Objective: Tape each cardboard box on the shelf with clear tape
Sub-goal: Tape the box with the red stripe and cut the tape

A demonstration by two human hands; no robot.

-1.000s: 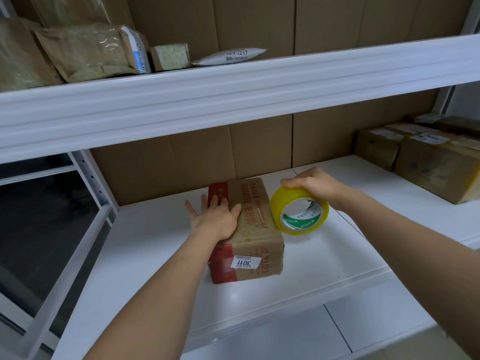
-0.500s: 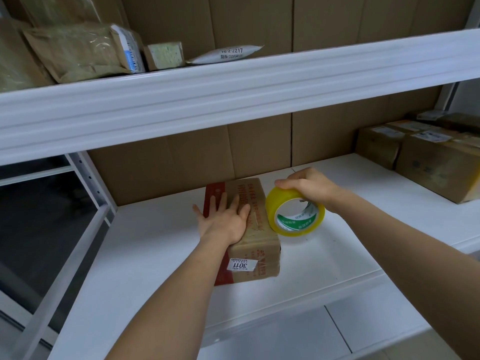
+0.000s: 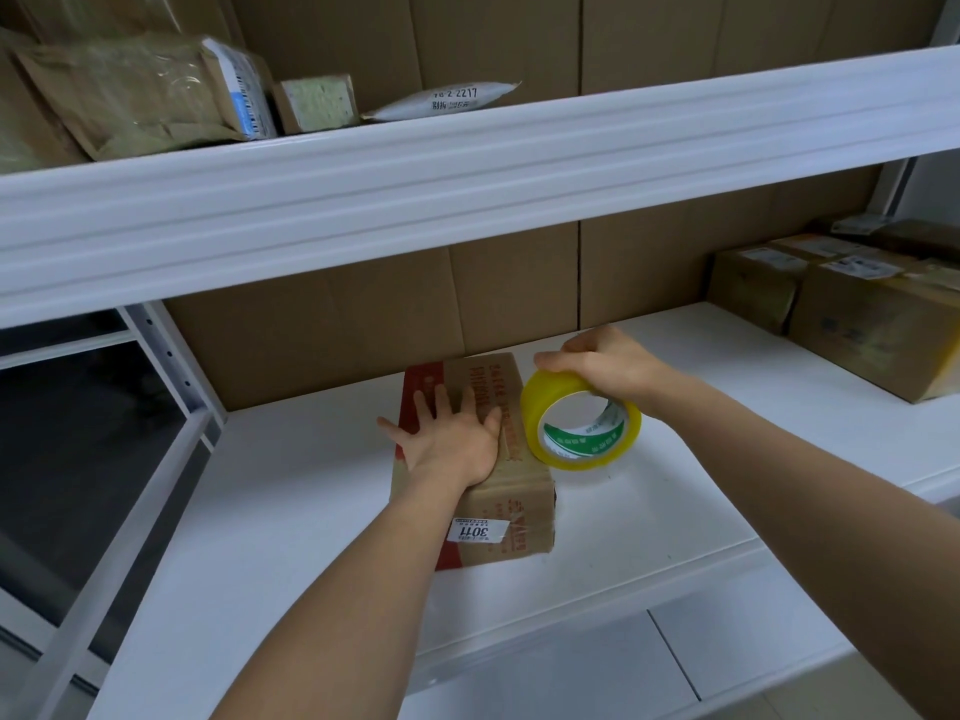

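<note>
On top of the small cardboard box (image 3: pixel 480 454) my left hand (image 3: pixel 451 443) lies flat, fingers straight and spread, pressing it onto the white shelf board (image 3: pixel 291 511). My right hand (image 3: pixel 605 363) is curled over the rim of the yellowish tape roll (image 3: pixel 581 423), holding it upright just beside the box's right edge, about level with my left hand. The box's long axis runs from the shelf's front edge toward the cardboard backing (image 3: pixel 363 324), with the "3011" label (image 3: pixel 474 531) on its near end. I judge the next strip must follow that axis, so the roll hand, already nearer the right side, has to come over the top. Well apart to the box's right sit larger taped boxes (image 3: pixel 872 324).
</note>
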